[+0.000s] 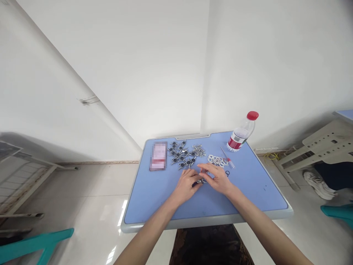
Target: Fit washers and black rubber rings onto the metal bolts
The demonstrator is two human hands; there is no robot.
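Note:
My left hand (189,183) is closed on a small metal fitting (201,181) low over the table, its fingers hiding most of the part. Close against it, my right hand (216,179) curls its thumb and fingers inward; whatever is between their tips is too small to make out. Beyond my hands lies a group of small metal fittings with black round centres (181,158). To its right sits a little heap of screws (198,150). Flat pale plates with holes (213,159) lie just past my right hand, and a black ring (227,172) is beside it.
A phone (158,156) lies on the left of the blue table (149,198). At the back right stands a red-capped bottle (239,136). Near it are a thin screwdriver (224,152) and a small clear tube (232,164). Teal stools (52,239) stand on the floor.

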